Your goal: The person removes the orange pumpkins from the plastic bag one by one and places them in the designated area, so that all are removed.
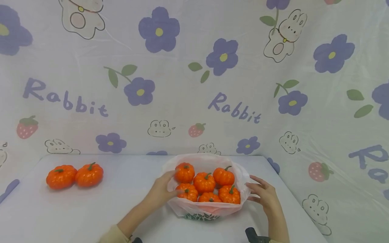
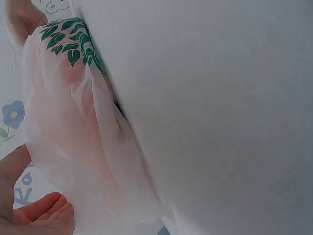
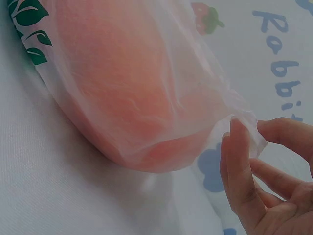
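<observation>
A translucent white plastic bag (image 1: 206, 207) with green leaf prints lies with its mouth open toward me, and several small orange pumpkins (image 1: 204, 182) sit inside. At the left rim, my left hand (image 1: 162, 189) holds the bag's edge, its thumb and fingers set apart. In the left wrist view that hand (image 2: 44, 213) is partly cut off by the frame. My right hand (image 1: 264, 194) is at the opposite rim. The right wrist view shows the right hand's fingers (image 3: 239, 166) pinching the thin plastic edge.
Two more orange pumpkins (image 1: 61, 177) stand side by side at the back left of the white table (image 1: 121, 192). A patterned sheet (image 1: 182, 91) with rabbits, flowers and strawberries hangs behind the table and along its right side.
</observation>
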Demonstrator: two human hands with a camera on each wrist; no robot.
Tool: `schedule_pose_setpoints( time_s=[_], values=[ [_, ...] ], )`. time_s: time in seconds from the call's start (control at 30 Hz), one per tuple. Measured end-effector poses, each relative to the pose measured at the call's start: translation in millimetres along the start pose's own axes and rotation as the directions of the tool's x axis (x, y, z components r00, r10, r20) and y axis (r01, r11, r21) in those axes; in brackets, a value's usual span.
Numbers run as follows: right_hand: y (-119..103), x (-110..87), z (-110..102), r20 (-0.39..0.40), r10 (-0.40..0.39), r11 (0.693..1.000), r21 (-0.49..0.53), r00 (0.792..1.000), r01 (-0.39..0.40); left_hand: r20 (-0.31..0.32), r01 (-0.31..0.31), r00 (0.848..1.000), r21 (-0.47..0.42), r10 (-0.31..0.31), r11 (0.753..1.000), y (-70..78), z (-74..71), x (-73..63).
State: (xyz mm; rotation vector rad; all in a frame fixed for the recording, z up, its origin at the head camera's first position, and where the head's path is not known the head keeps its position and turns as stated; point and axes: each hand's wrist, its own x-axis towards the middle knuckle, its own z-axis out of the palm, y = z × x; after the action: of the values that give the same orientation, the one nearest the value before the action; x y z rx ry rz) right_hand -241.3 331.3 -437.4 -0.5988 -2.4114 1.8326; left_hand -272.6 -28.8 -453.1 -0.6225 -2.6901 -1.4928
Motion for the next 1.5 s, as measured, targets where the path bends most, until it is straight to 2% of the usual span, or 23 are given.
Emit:
schedule_pose_setpoints(
  time_s=[0.37, 0.77, 1.0, 1.5],
  values=[
    [4, -3.2, 0, -0.008, -0.009, 1.0, 0.01, 1.0, 0.009, 0.086, -0.02, 0.996, 0.016, 0.018, 1.0, -5.1, 5.1, -0.8],
    [5, -3.2, 1, -0.003, -0.012, 1.0, 0.006, 1.0, 0.012, 0.166, 0.039, 0.985, -0.005, -0.038, 0.999, -7.9, 6.1, -1.6],
    [5, -3.6, 1, -0.001, -0.013, 1.0, 0.002, 1.0, 0.013, 0.185, 0.06, 0.981, 0.001, -0.059, 0.998, -12.5, 8.6, 2.0],
    [4, -3.7, 1, 0.003, -0.012, 1.0, 0.003, 1.0, 0.012, 0.21, 0.063, 0.976, -0.043, -0.053, 0.997, -15.2, 8.7, 2.4]
  ],
)
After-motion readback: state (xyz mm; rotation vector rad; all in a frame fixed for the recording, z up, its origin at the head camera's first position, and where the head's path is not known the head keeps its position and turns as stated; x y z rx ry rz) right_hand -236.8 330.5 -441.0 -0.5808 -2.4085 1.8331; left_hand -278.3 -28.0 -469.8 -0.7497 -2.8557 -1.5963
